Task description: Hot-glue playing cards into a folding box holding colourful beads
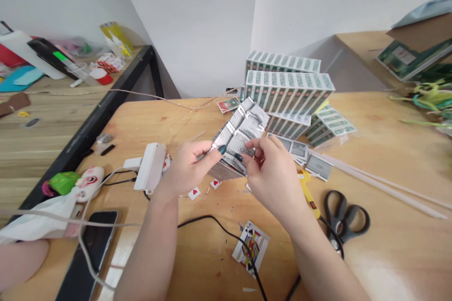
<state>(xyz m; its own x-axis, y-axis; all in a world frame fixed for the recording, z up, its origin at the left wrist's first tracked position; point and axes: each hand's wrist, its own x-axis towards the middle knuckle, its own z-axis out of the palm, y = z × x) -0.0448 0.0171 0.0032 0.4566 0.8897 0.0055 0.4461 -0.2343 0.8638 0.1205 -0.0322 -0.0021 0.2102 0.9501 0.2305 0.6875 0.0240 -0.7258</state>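
Head view: 1 black smartphone lies near the light wooden table's left edge; mid-table, left hand and right hand both pinch 1 folded block of green-white patterned cards; 1 face-up jack card nearer; 1 pair of black-handled scissors, with bare wood beyond

— What is that?
— A grey and white block of folded paper playing cards, backs facing out.
— Where is it?
— In the middle of the frame, up in the air, tilted, with its far end pointing to the upper right.
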